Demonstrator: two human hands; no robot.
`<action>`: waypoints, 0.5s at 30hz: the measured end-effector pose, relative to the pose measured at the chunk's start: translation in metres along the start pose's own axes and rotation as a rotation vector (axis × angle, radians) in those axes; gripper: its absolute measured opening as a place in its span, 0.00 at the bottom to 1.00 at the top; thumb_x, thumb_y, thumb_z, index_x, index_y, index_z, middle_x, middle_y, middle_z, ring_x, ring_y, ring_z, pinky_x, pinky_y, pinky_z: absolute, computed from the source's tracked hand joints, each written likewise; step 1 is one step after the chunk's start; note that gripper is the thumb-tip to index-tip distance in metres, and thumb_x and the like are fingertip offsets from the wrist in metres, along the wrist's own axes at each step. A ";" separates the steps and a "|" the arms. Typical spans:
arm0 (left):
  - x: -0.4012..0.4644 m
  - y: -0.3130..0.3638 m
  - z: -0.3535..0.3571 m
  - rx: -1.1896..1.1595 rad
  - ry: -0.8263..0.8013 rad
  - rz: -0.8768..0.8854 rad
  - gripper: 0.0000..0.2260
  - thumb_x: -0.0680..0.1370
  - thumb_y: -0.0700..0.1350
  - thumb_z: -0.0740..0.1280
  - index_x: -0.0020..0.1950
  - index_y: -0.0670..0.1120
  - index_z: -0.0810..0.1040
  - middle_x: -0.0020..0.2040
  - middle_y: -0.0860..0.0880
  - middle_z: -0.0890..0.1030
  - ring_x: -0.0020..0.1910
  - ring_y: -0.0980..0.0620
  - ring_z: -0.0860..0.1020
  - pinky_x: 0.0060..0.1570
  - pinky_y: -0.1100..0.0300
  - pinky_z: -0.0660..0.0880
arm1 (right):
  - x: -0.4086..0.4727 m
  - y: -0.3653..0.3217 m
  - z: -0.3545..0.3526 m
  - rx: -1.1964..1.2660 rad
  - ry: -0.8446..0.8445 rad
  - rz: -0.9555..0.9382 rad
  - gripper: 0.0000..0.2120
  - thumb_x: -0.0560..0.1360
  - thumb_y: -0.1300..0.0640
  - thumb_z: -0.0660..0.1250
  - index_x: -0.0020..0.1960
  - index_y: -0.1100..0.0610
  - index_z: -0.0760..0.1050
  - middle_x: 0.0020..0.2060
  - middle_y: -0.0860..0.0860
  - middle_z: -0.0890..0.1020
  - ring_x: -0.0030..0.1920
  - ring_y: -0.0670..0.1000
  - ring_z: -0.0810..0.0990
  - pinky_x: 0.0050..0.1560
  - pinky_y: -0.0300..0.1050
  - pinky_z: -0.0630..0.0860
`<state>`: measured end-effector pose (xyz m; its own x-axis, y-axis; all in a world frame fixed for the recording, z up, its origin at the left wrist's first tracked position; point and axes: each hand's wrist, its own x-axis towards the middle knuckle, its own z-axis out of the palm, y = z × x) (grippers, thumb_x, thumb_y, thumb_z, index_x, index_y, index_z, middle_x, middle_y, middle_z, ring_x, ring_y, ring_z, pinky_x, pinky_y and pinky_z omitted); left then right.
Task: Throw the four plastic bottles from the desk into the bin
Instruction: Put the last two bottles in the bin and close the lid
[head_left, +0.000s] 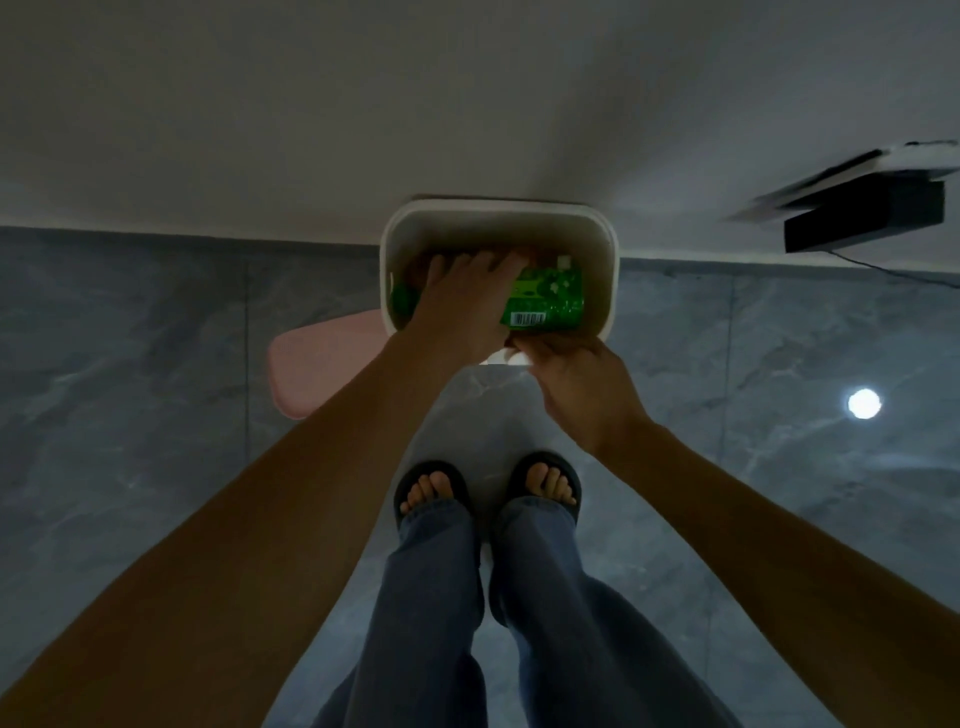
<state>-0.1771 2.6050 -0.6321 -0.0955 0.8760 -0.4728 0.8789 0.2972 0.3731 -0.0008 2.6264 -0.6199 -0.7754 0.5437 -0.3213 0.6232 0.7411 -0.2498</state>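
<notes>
Dim lighting is covering a floor (156, 415) of glossy grey marble-pattern tiles, which is reflecting one round ceiling lamp (864, 403) at right. Behind it a plain pale wall (311, 130) is running across the upper view. A white plastic bin (610, 260), rectangular with rounded corners, is standing against that wall. A pink rounded mat (322, 364) is lying just left of the bin, partly hidden by the left forearm. A dark box (862, 221) with a trailing cable is showing blurred at upper right.

The left hand (457, 306) is reaching down into the bin, fingers spread across a green-labelled plastic bottle (545, 301) whose barcode is facing up; whether it is gripping is unclear. A second green item (402, 299) is lying at the bin's left side, too hidden to identify. The right hand (576, 384) is resting at the near rim, fingers curled; its hold cannot be judged. Blue jeans (431, 597) and black sandals (431, 475) are showing below.
</notes>
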 end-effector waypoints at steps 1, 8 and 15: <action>0.002 -0.002 0.007 0.008 -0.003 0.004 0.36 0.72 0.53 0.75 0.76 0.53 0.63 0.72 0.46 0.72 0.72 0.40 0.69 0.74 0.37 0.59 | -0.001 0.001 0.003 0.006 0.014 -0.005 0.17 0.77 0.61 0.65 0.64 0.51 0.78 0.55 0.51 0.85 0.55 0.53 0.83 0.56 0.47 0.78; 0.001 -0.013 0.025 -0.096 -0.024 -0.006 0.36 0.76 0.51 0.71 0.80 0.56 0.57 0.78 0.46 0.64 0.78 0.40 0.60 0.76 0.35 0.55 | -0.003 0.002 0.007 0.019 0.017 -0.019 0.18 0.73 0.63 0.71 0.62 0.52 0.79 0.51 0.51 0.85 0.51 0.53 0.83 0.52 0.46 0.78; -0.117 -0.026 0.019 -0.446 0.425 -0.147 0.12 0.80 0.49 0.61 0.63 0.53 0.76 0.58 0.51 0.80 0.57 0.52 0.77 0.53 0.57 0.78 | -0.014 -0.031 -0.020 0.078 0.103 -0.074 0.21 0.76 0.61 0.65 0.69 0.56 0.73 0.63 0.53 0.77 0.63 0.53 0.75 0.62 0.46 0.76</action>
<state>-0.1804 2.4874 -0.6012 -0.4582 0.8611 -0.2202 0.5720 0.4753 0.6685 -0.0117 2.6033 -0.5895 -0.8235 0.5292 -0.2046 0.5667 0.7500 -0.3411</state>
